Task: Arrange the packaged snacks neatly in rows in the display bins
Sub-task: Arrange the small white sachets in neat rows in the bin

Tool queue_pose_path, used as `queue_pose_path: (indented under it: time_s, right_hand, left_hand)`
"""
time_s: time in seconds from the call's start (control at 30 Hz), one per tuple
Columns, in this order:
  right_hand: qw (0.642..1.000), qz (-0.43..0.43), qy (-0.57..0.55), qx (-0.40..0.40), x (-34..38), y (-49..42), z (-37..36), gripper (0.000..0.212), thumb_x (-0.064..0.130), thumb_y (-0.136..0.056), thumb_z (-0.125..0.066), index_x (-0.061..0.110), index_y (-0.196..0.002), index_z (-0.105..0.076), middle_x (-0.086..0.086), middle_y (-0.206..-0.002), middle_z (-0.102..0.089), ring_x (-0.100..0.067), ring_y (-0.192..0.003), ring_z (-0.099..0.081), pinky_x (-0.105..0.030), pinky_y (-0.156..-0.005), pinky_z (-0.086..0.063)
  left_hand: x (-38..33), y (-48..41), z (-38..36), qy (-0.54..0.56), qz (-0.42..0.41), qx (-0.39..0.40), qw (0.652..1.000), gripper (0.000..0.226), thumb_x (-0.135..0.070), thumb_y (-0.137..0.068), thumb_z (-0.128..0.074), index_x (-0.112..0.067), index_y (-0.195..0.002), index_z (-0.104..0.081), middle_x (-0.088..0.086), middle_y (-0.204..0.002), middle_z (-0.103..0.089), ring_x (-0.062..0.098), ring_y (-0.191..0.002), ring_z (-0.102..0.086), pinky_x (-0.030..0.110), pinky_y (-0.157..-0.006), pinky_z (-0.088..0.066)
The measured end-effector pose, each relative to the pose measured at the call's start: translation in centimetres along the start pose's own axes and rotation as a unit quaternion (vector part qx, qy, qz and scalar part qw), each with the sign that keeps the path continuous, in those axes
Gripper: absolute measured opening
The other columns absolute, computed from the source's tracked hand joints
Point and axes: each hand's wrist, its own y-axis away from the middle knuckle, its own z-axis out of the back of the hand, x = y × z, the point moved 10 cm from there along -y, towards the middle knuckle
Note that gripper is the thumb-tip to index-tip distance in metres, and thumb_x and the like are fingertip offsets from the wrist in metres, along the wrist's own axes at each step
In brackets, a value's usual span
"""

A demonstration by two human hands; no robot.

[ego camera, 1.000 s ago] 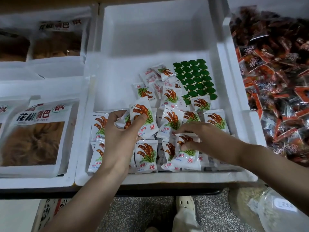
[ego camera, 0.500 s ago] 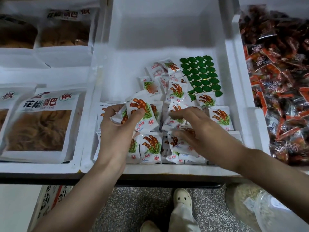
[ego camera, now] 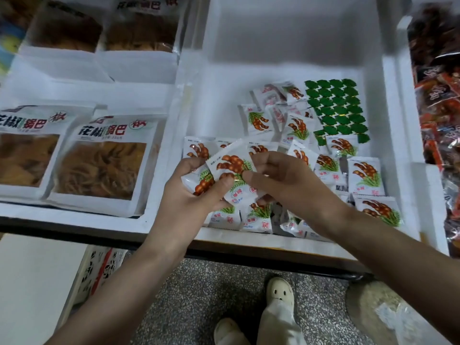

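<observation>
We've got a table with a dark front edge here, and white foam bins sit straight on it, packed side by side. The middle bin sits at the front edge, the left bin butts right up against it, and the right bin runs off toward the right edge. More foam sits behind the left bin, toward the back left corner.

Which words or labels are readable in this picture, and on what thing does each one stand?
"花椒锅巴": on the front of the large window bags, at left.
On the small white packets: red and blue print, too small to read.
On the red wrappers, at right: characters too blurred to read.
</observation>
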Motion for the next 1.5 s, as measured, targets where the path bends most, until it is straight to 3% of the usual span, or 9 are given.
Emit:
queue_pose_path:
  time_s: [0.17, 0.37, 0.5, 0.8, 1.07, 1.2, 1.3, 1.4, 1.5]
  right_hand:
    - [0.991, -0.046, 0.11, 0.061, -1.1, 0.0, -1.5, 0.029, 0.021, -0.078, -0.072, 0.03, -0.1, -0.055, 0.0, -0.095, -0.065, -0.013, -0.076, -0.068, -0.03, -0.062, -0.059]
    - [0.979, -0.106, 0.156, -0.081, -3.4, -0.4, 0.1, 0.038, 0.029, -0.082, -0.07, 0.021, -0.109, -0.045, 0.006, -0.094, -0.06, -0.012, -0.078, -0.065, -0.036, -0.06, -0.059]
    - [0.937, -0.032, 0.328, -0.117, -2.3, -0.3, -0.7, 0.038, 0.041, -0.085, -0.064, 0.022, -0.111, -0.042, 0.009, -0.082, -0.063, -0.013, -0.074, -0.063, -0.04, -0.068, -0.055]
    - [0.937, 0.025, 0.341, -0.068, -2.8, -0.6, -3.2, 0.037, 0.029, -0.091, -0.06, 0.017, -0.122, -0.045, 0.007, -0.078, -0.055, -0.014, -0.071, -0.06, -0.023, -0.06, -0.046]
    - [0.862, 0.126, 0.487, -0.064, -1.1, 0.0, -4.0, 0.05, 0.022, -0.097, -0.049, 0.022, -0.144, -0.032, -0.007, -0.126, -0.044, -0.027, -0.105, -0.055, -0.033, -0.073, -0.044]
    - [0.919, 0.179, 0.347, -0.057, 1.0, 1.0, -2.5, 0.058, -0.006, -0.09, -0.048, 0.017, -0.141, -0.037, -0.003, -0.13, -0.044, -0.015, -0.113, -0.049, -0.022, -0.089, -0.046]
    - [0.933, 0.15, 0.327, 0.031, 1.6, 1.8, -2.8, 0.069, -0.015, -0.077, -0.05, 0.024, -0.134, -0.045, 0.013, -0.114, -0.049, 0.01, -0.097, -0.046, 0.001, -0.075, -0.036]
    - [0.941, 0.105, 0.307, 0.095, 1.6, 2.7, -2.6, 0.058, -0.004, -0.08, -0.057, 0.034, -0.122, -0.049, 0.029, -0.099, -0.049, 0.019, -0.086, -0.048, 0.001, -0.072, -0.036]
    - [0.962, 0.081, 0.244, 0.088, 1.6, 2.7, -1.5, 0.036, 0.016, -0.082, -0.068, 0.036, -0.109, -0.055, 0.021, -0.085, -0.061, 0.004, -0.074, -0.057, -0.011, -0.066, -0.046]
  left_hand:
    - [0.8, 0.3, 2.4, -0.003, -0.001, -0.032, 0.999, 0.027, 0.004, -0.079, -0.067, -0.013, -0.097, -0.055, 0.004, -0.091, -0.071, 0.013, -0.078, -0.071, 0.022, -0.059, -0.056]
    - [0.5, 0.3, 5.5, 0.041, -0.006, -0.119, 0.992, 0.015, -0.001, -0.091, -0.056, -0.015, -0.092, -0.048, 0.001, -0.082, -0.067, 0.011, -0.073, -0.071, 0.02, -0.057, -0.055]
    - [0.8, 0.5, 6.0, -0.003, -0.002, -0.114, 0.993, 0.014, -0.004, -0.089, -0.06, -0.013, -0.096, -0.052, 0.005, -0.091, -0.066, 0.003, -0.071, -0.068, 0.015, -0.056, -0.053]
    - [2.1, 0.4, 5.9, -0.062, 0.017, -0.103, 0.993, 0.017, -0.015, -0.082, -0.07, -0.027, -0.087, -0.059, 0.005, -0.095, -0.07, 0.009, -0.076, -0.067, 0.012, -0.06, -0.049]
    - [3.2, 0.2, 4.8, -0.039, 0.041, -0.08, 0.995, 0.024, -0.018, -0.083, -0.069, -0.026, -0.105, -0.065, 0.001, -0.105, -0.069, 0.018, -0.097, -0.067, 0.034, -0.087, -0.052]
    - [2.1, -0.1, 3.2, -0.066, 0.008, -0.025, 0.998, 0.03, -0.008, -0.079, -0.071, -0.021, -0.104, -0.06, 0.002, -0.093, -0.073, 0.013, -0.089, -0.069, 0.025, -0.076, -0.054]
    - [0.5, -0.3, 0.5, -0.152, -0.054, 0.071, 0.984, 0.021, -0.009, -0.079, -0.07, -0.023, -0.092, -0.062, -0.001, -0.088, -0.074, 0.009, -0.083, -0.069, 0.028, -0.074, -0.054]
    - [-0.7, -0.4, -1.7, -0.21, -0.1, 0.121, 0.965, 0.017, -0.011, -0.079, -0.071, -0.024, -0.088, -0.064, -0.004, -0.088, -0.072, 0.007, -0.084, -0.067, 0.027, -0.075, -0.053]
    - [-0.9, -0.5, -3.6, -0.231, -0.105, 0.153, 0.955, 0.02, -0.016, -0.079, -0.072, -0.024, -0.092, -0.059, -0.005, -0.095, -0.07, 0.006, -0.091, -0.065, 0.022, -0.075, -0.051]
